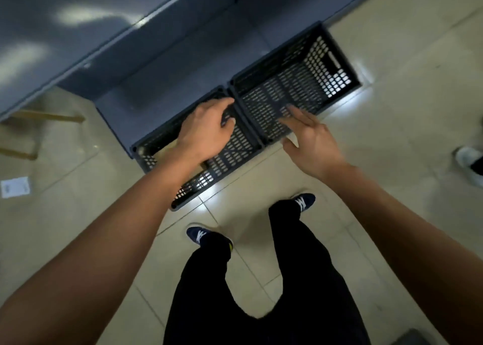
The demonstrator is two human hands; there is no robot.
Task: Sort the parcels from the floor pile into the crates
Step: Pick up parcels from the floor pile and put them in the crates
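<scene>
Nearest the lens: two bare forearms reaching forward and down, black trousers and navy sneakers (199,235) on pale tiled floor (392,109).

Left hand (206,133) over the left crate (235,148), fingers curled down toward the rim shared with the neighbour. Holding something dark or just resting on the plastic: cannot tell, blur too heavy. Right hand (311,140) flat, fingers spread, nothing in it, hovering above the near edge of the right crate (300,83).

Both crates dark perforated plastic, side by side, touching, backed against a grey-blue counter base (146,88).

Only parcel (170,148) visible: tan corner, cardboard-looking, inside the left crate, mostly hidden under the left wrist. Right crate looks bare to its mesh bottom. No floor pile in view, presumably behind or off to the side.

Handling guess: if cardboard, stiff, fairly light, faces a bit slick; thin edges crush easily. Best grabbed across two opposite edges or under a corner, not pinched mid-face. Soft mailers, if any: scoop from below.

Other stuff: white paper sheet (14,186) on floor far left, wooden frame (44,116) under the counter, a second person's white shoe (469,161) at right edge.

Step estimate: drop-off into left crate about finished; next needs a turn back toward the pile.
</scene>
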